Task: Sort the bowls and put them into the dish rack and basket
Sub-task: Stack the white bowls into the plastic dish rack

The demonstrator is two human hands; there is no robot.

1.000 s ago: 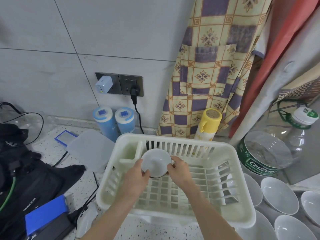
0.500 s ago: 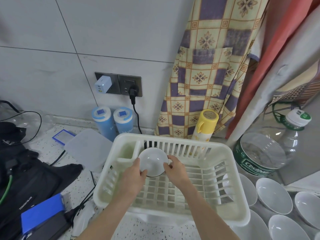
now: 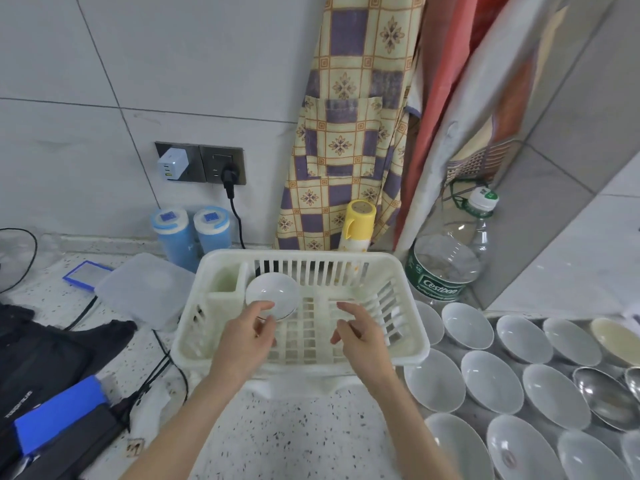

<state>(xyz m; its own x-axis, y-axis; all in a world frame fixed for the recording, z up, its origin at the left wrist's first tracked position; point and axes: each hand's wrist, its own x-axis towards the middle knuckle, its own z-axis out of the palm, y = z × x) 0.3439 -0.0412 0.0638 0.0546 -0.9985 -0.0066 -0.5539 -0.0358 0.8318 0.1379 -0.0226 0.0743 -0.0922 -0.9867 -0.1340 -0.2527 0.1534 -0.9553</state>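
Note:
A small white bowl (image 3: 272, 294) stands on edge in the back left of the white plastic dish rack (image 3: 408, 351), leaning by the cutlery compartment. My left hand (image 3: 247, 336) is just below it, fingertips touching its lower rim. My right hand (image 3: 360, 332) hovers over the rack's middle, fingers apart, holding nothing. Several white bowls (image 3: 491, 386) lie in rows on the counter to the right, with a metal bowl (image 3: 604, 396) and a cream bowl (image 3: 620, 341) among them.
A large water bottle (image 3: 446, 268) lies behind the bowls. A yellow-capped bottle (image 3: 358, 223), two blue canisters (image 3: 190, 233) and a plastic lid (image 3: 147, 289) sit behind and left of the rack. Black bags (image 3: 38, 355), cables and a blue box (image 3: 57, 414) crowd the left.
Both hands held the small bowl upright in the rack; now my right hand has let go and drawn back to the right, and my left hand has slid down to the bowl's lower rim.

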